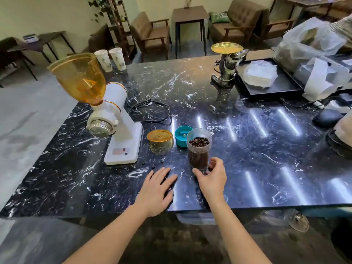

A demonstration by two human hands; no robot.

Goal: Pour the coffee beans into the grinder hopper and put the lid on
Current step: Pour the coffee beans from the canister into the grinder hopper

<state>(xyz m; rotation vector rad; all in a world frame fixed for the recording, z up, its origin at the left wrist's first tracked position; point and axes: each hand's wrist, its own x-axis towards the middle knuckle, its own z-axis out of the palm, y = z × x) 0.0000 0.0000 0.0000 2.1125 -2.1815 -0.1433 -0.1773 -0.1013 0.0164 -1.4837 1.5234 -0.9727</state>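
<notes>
A white coffee grinder (122, 130) stands on the black marble counter (247, 149), its amber hopper (78, 79) uncovered on top. The amber hopper lid (160, 141) rests on the counter to the grinder's right. Beside it lies a teal jar cap (183, 135). A clear jar of coffee beans (198, 148) stands upright with no cap on it. My right hand (210, 178) is at the jar's base, fingers spread and curved around it, touching or nearly touching. My left hand (158, 187) lies flat on the counter, fingers apart.
A few loose beans (152, 165) lie near the grinder base, and its black cord (150, 113) loops behind. A metal stand with a gold dish (226, 63), a black tray (270, 86) with plastic bags and two paper cups (111, 59) sit further back.
</notes>
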